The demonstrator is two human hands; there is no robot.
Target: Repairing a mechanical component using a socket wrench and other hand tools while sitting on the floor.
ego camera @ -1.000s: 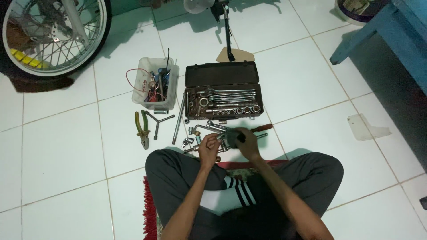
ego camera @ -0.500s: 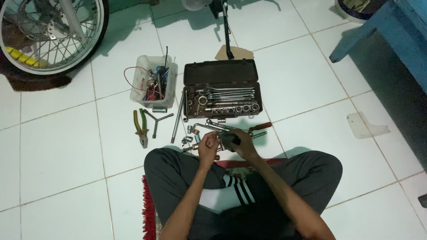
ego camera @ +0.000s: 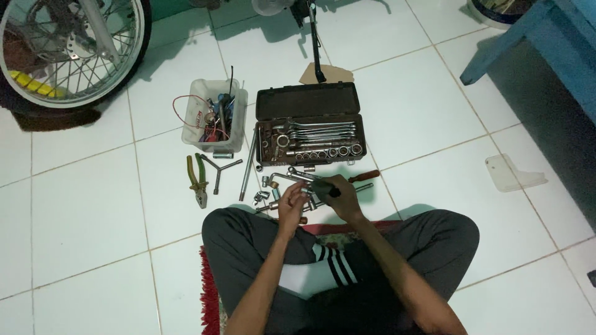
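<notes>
Head camera is looking down at a small dark tool [ego camera: 324, 185], which the right hand [ego camera: 340, 197] is gripping with fingers curled round it just above the floor, in front of the person's crossed legs. The left hand [ego camera: 290, 205] is meeting it from the other side, fingers half closed and pinching at the tool's near end; what exactly sits between those fingertips is too small to tell. Judging by its look, the tool is metal with a dark grip: stiff, fairly light, not fragile, possibly a little greasy, so the thicker dark body is the sound place to take hold while the thin end is being worked.

Just beyond the hands, a red-handled driver [ego camera: 363, 177] and a bent metal bar [ego camera: 292, 177] are lying on the white tile floor [ego camera: 87, 205], with loose sockets [ego camera: 266, 192] scattered to the left, close enough to be knocked. Further out, an open socket case [ego camera: 308, 127] is sitting with wrenches and a row of sockets in it. Left of it a long bar [ego camera: 248, 164] is lying beside a three-way wrench [ego camera: 222, 167] and green-handled pliers [ego camera: 197, 180], and a clear plastic tub [ego camera: 214, 115] is holding wires and tools. A spoked wheel [ego camera: 68, 46] is standing at the far left, and a blue bench [ego camera: 546, 43] at the right, both well apart from the hands.
</notes>
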